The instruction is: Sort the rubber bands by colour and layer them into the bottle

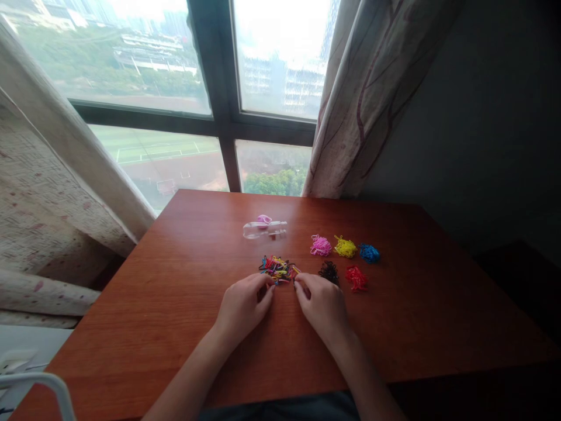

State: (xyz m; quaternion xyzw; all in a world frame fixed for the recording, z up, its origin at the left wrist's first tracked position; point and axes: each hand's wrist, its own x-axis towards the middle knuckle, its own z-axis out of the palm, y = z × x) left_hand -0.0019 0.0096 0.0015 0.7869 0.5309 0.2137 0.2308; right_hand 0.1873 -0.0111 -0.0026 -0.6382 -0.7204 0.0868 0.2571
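A mixed pile of small rubber bands (277,266) in several colours lies on the table in front of me. My left hand (244,304) is at the pile's near left edge, thumb and fingers pinched together; what is between them is too small to make out. At the near right edge, my right hand (322,304) pinches in the same way, its fingertips touching bands there. Beyond it sit sorted heaps: pink bands (321,245), yellow bands (346,247), blue bands (369,253), black bands (328,272), partly hidden by my right hand, and red bands (356,279).
A clear plastic bottle (258,230) lies on its side behind the pile, with a pink object (263,220) beside it. The brown wooden table (175,304) stands against a window (228,123) between curtains. A white curved tube (48,379) is at the lower left.
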